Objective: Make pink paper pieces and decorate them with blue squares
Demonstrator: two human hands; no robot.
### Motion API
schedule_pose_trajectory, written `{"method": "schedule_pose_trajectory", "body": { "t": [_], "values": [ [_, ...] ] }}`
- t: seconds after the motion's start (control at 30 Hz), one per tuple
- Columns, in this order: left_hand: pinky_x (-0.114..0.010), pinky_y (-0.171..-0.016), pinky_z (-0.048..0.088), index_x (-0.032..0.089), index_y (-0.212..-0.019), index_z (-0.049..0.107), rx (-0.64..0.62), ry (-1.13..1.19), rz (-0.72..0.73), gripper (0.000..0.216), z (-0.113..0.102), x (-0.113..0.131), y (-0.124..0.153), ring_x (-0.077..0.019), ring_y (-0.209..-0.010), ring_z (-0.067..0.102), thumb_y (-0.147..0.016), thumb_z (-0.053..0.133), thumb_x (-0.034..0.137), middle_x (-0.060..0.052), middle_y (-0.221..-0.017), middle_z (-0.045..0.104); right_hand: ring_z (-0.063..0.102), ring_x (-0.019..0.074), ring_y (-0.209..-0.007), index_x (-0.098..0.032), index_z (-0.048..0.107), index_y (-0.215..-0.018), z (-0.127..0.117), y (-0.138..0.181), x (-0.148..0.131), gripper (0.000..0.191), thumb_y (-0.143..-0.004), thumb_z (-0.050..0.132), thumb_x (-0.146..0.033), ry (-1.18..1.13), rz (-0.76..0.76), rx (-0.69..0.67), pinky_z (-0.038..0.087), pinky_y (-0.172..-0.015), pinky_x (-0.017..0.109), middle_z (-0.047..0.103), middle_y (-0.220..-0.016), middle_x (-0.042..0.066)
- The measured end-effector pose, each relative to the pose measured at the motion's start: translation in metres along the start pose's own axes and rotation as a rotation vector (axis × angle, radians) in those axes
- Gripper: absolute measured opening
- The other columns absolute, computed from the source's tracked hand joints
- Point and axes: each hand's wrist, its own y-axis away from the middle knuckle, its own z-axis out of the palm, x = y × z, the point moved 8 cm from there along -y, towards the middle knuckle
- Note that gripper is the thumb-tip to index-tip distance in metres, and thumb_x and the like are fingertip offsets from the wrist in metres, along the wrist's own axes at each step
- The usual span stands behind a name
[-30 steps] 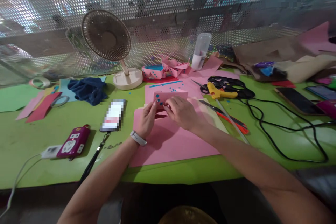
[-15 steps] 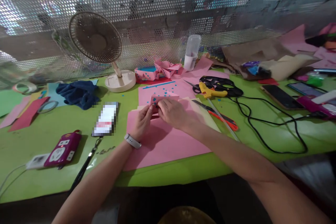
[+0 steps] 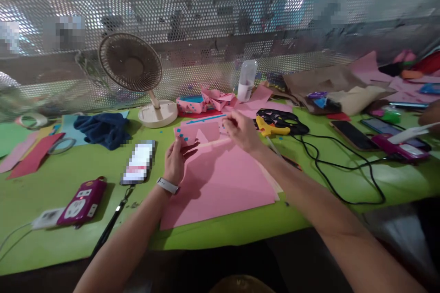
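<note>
My left hand [image 3: 174, 161], a white band at its wrist, pinches the left end of a pink paper piece [image 3: 209, 132] dotted with small blue squares. This piece stands just above the far edge of a large pink sheet [image 3: 213, 187]. My right hand [image 3: 242, 132] hovers at the piece's right end, its fingers curled together in a pinch; what is between them, if anything, is too small to make out. Behind lies a thin blue strip [image 3: 206, 119]. Folded pink paper shapes with blue dots [image 3: 192, 105] sit farther back.
A yellow glue gun [image 3: 271, 127] and its black cord [image 3: 319, 165] lie to the right, near phones [image 3: 354, 135]. On the left are a fan [image 3: 158, 114], dark blue cloth [image 3: 103, 129], a phone [image 3: 138, 162] and a purple power block [image 3: 81, 201]. A bottle [image 3: 246, 82] stands behind.
My hands have parted: the right has let go of the dotted pink paper and moved right and up, while the left has shifted slightly left and down, still holding it.
</note>
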Motion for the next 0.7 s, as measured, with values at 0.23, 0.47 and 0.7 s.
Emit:
{"method": "schedule_pose_trajectory", "body": {
  "t": [0.23,0.47,0.7],
  "values": [
    [-0.026,-0.058,0.053,0.014,-0.082,0.063,-0.029,-0.100,-0.009,0.048,0.002,-0.005,0.004,-0.0205,-0.064,0.073,-0.078,0.067,0.061,-0.009,-0.074,0.074,0.052,0.0098,-0.049,-0.019,0.056,-0.072,-0.022,-0.022,0.021,0.028,-0.085,0.065,-0.042,-0.417,0.150,-0.068,0.040,-0.048,0.024,0.058,-0.058,-0.003],
    [-0.030,-0.062,0.058,0.010,-0.085,0.071,-0.099,-0.316,-0.075,0.059,0.002,-0.012,0.005,-0.0239,-0.066,0.073,-0.079,0.061,0.068,-0.016,-0.078,0.075,0.049,0.0036,-0.047,-0.017,0.062,-0.067,-0.088,-0.038,0.048,0.021,-0.087,0.063,-0.022,-0.639,0.367,0.164,0.036,-0.048,0.024,0.059,-0.056,-0.004],
    [-0.027,-0.043,0.051,0.015,-0.054,0.064,0.066,-0.362,-0.130,0.064,-0.011,-0.006,-0.003,-0.0198,-0.041,0.062,-0.079,0.054,0.072,-0.011,-0.048,0.064,0.044,-0.0049,-0.045,-0.012,0.038,-0.035,-0.184,-0.051,0.022,0.058,-0.091,0.032,-0.025,-0.679,0.302,0.250,0.021,-0.046,0.031,0.062,-0.051,-0.006]
  ]
}}
